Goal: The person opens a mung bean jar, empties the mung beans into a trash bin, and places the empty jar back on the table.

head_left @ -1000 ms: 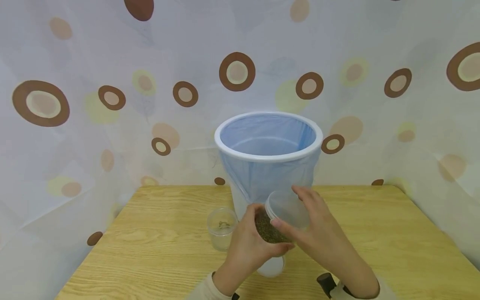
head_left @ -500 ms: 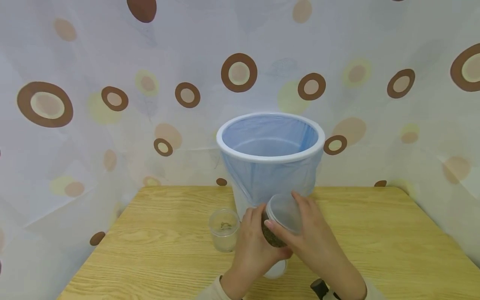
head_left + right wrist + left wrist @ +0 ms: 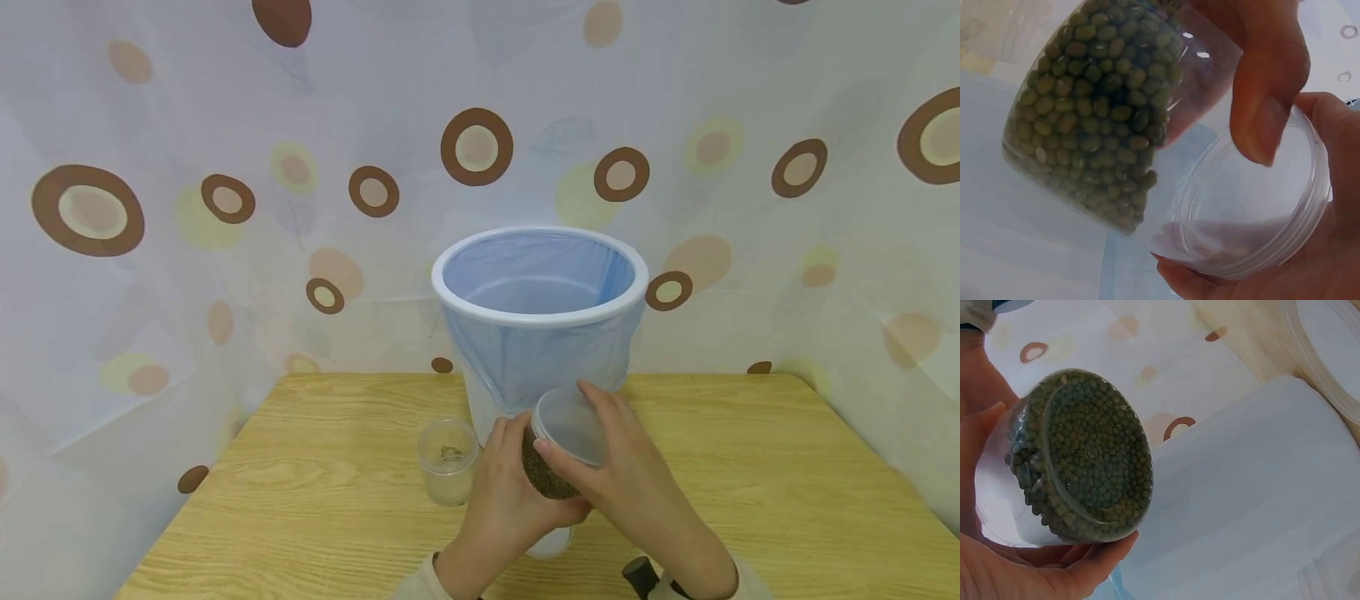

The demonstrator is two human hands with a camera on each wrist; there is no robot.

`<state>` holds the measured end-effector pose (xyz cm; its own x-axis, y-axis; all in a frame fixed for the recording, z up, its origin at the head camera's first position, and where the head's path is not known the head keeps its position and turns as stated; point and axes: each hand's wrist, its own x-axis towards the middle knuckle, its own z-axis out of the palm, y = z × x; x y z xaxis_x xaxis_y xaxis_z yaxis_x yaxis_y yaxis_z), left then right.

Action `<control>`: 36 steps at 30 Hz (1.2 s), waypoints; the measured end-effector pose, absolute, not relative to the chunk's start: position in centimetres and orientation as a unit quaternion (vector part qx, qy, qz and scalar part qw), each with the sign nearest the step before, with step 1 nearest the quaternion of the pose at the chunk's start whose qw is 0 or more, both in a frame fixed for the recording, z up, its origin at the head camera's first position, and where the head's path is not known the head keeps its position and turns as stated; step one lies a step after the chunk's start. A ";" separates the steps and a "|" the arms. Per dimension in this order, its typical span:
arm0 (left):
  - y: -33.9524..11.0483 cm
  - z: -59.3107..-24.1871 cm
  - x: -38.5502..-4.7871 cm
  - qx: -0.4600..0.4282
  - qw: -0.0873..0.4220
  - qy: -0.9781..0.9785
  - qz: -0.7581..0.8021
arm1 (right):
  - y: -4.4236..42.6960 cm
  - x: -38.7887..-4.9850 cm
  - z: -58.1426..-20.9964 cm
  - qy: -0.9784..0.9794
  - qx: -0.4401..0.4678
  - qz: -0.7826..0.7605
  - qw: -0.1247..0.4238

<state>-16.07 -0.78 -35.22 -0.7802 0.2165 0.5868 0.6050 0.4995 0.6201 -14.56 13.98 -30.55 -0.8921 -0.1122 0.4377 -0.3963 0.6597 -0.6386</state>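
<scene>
In the head view my left hand (image 3: 504, 492) grips a tilted clear plastic jar of green mung beans (image 3: 546, 475). The left wrist view shows the bean-covered base of that jar (image 3: 1094, 456). My right hand (image 3: 626, 475) holds a clear round screw lid (image 3: 576, 425) by its edge, at the upper end of the jar. A ridged rim on the lid (image 3: 1319, 200) shows in the right wrist view. Whether the lid sits on the threads, I cannot tell. A white lid (image 3: 551, 543) lies below the hands, partly covered.
A second clear jar (image 3: 447, 467), with some small brownish bits inside, stands open left of the hands. Behind them is a white bin (image 3: 540, 319) lined with a blue bag (image 3: 562, 358). All rests on a wooden table (image 3: 322, 500) before a patterned curtain (image 3: 300, 125).
The hands have drawn closer together, and the lid has come down and left over the jar. Less of the beans shows from above than a second ago. The head view has shifted slightly.
</scene>
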 end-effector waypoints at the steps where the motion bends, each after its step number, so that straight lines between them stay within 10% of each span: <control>1: -0.8 -35.2 -16.0 -0.247 0.222 -0.836 -0.436 | 14.0 -14.5 -30.6 -0.892 0.145 0.387 0.184; 36: -1.8 -34.1 -16.0 -0.245 0.063 -0.808 -0.532 | 15.9 -14.6 -30.2 -0.853 0.249 0.431 0.159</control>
<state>-16.00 -1.79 -34.14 -0.8725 0.3286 0.3615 0.4621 0.3148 0.8291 -14.60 15.94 -30.20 -0.8258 -0.2869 0.4856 -0.5611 0.5049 -0.6559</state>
